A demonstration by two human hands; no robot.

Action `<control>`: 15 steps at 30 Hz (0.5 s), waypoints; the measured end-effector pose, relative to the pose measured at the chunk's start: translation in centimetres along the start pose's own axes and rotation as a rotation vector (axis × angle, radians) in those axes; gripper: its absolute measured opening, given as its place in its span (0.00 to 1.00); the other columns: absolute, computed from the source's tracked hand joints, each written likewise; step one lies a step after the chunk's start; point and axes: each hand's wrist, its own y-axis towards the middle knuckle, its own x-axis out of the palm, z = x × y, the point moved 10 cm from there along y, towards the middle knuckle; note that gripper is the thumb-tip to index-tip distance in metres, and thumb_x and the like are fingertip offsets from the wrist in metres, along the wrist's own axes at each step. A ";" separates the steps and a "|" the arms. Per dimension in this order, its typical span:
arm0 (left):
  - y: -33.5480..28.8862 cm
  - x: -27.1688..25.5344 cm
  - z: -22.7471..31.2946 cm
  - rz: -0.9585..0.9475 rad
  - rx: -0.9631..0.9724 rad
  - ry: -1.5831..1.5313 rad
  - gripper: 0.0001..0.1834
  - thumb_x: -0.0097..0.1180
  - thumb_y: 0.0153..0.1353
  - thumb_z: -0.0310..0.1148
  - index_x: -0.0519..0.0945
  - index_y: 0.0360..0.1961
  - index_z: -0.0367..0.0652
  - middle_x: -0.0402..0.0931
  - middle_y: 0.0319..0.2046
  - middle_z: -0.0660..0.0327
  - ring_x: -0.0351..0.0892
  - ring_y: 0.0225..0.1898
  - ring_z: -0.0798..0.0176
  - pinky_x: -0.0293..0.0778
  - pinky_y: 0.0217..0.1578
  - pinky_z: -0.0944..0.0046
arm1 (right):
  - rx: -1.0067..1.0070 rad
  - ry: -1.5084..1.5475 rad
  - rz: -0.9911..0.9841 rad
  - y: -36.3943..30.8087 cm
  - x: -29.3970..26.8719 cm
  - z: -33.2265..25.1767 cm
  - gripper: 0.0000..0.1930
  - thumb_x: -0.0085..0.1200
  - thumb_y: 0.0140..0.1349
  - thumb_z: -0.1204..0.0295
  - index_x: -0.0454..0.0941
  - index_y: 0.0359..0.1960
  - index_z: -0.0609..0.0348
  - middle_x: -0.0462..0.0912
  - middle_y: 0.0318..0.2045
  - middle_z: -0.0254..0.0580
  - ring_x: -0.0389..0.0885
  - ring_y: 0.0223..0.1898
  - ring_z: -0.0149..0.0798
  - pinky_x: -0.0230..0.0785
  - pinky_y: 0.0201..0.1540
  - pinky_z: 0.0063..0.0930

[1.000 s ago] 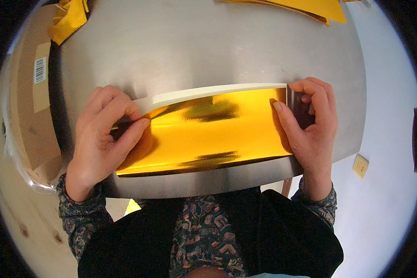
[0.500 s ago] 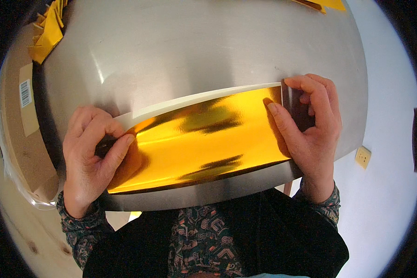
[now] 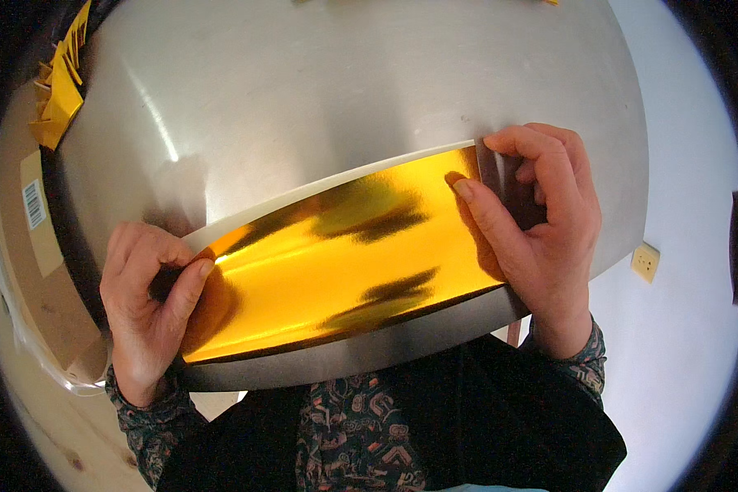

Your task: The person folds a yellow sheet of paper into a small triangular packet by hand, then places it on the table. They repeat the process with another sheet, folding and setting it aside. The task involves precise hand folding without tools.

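A shiny gold foil paper sheet (image 3: 336,262) lies near the front edge of a metal table (image 3: 271,107), with a pale strip of its underside or fold showing along the far edge. My left hand (image 3: 152,303) pinches the sheet's left end between thumb and curled fingers. At the other end, my right hand (image 3: 541,213) has its thumb on the gold face and its index fingertip at the far right corner, gripping the sheet there. The sheet's left edge is partly hidden by my left hand.
Folded gold paper pieces (image 3: 61,90) sit at the far left. Below them, beside the table, stands a brown cardboard box (image 3: 53,287) with a barcode label. A yellowish wall socket (image 3: 645,261) is on the white wall at the right.
Both hands still hold the gold sheet. In the picture the sheet has shifted slightly left, its left end lower, and the surroundings have shifted too, so the view has tilted.
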 end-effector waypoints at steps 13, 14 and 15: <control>0.0 0.2 -0.7 0.017 -0.111 -0.100 0.12 0.71 0.53 0.23 0.81 0.37 0.42 0.72 0.30 0.60 0.71 0.33 0.60 0.69 0.35 0.64 | -0.031 0.023 -0.016 0.4 0.5 -0.2 0.16 0.69 0.55 0.73 0.83 0.46 0.54 0.78 0.40 0.43 0.77 0.38 0.41 0.72 0.39 0.30; 0.4 0.2 -0.1 -0.002 -0.056 -0.062 0.13 0.70 0.54 0.23 0.81 0.40 0.41 0.72 0.30 0.60 0.72 0.33 0.60 0.69 0.35 0.64 | -0.052 0.015 -0.002 0.5 0.5 -0.2 0.16 0.69 0.54 0.72 0.83 0.45 0.53 0.79 0.38 0.46 0.80 0.40 0.48 0.75 0.41 0.36; 0.6 0.1 -0.1 -0.023 -0.056 -0.068 0.13 0.69 0.54 0.23 0.81 0.40 0.41 0.72 0.30 0.59 0.72 0.33 0.60 0.70 0.35 0.64 | -0.073 0.035 0.005 0.6 0.4 -0.3 0.16 0.69 0.54 0.71 0.83 0.45 0.53 0.79 0.38 0.46 0.80 0.40 0.48 0.75 0.41 0.36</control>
